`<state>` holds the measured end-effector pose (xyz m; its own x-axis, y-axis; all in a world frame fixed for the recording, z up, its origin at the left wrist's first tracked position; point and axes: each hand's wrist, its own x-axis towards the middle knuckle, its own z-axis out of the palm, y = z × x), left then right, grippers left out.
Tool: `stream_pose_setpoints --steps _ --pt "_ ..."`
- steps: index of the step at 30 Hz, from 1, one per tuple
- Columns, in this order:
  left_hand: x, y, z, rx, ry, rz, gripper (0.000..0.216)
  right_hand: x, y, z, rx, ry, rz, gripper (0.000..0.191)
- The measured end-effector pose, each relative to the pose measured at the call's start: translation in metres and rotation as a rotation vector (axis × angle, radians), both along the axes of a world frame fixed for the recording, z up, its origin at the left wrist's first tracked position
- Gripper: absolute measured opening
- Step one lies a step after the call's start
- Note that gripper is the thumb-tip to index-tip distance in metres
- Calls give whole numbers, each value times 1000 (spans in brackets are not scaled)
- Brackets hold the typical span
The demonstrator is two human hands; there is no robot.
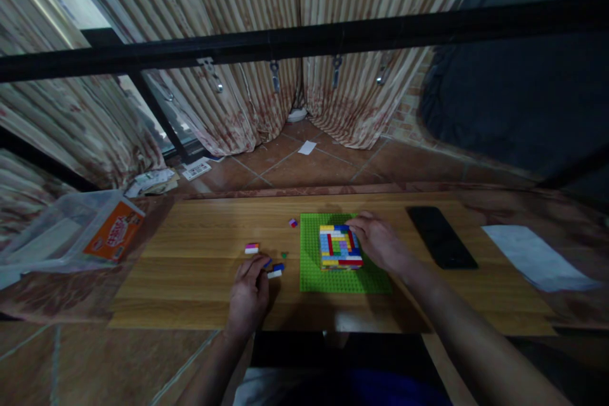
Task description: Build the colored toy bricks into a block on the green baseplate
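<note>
A square, multicoloured toy-brick structure [340, 261] stands on a green studded baseplate [311, 280], with stepped rings of bricks inside its walls. At the structure's back right corner my right hand [379, 242] has its fingers closed against the top bricks; any piece under the fingertips is hidden. Left of the baseplate, my left hand [248, 292] rests low over the table, thumb and fingers closed around a small blue brick [267, 262]. Just beside those fingertips lie a dark blue brick [278, 267], a white brick [275, 274] and a tiny green piece [284, 255].
Farther back lie a pink-orange-white brick group [252, 248] and a small red-purple piece [292, 223]. On the wooden table [200, 228] a black phone [441, 238] lies right, with white paper [537, 257] beyond. A clear plastic box [61, 228] stands left. A black bar [304, 40] crosses behind.
</note>
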<state>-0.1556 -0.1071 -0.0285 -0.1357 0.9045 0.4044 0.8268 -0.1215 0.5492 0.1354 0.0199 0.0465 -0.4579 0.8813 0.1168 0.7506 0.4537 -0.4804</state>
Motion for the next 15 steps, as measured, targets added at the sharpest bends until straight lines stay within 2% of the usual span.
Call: stream_pose_setpoints --steps 9,15 --pt "1 1 2 7 1 -9 28 -3 -2 1 81 -104 31 34" --pt "1 -1 1 33 2 -8 28 -2 -5 -4 121 -55 25 31"
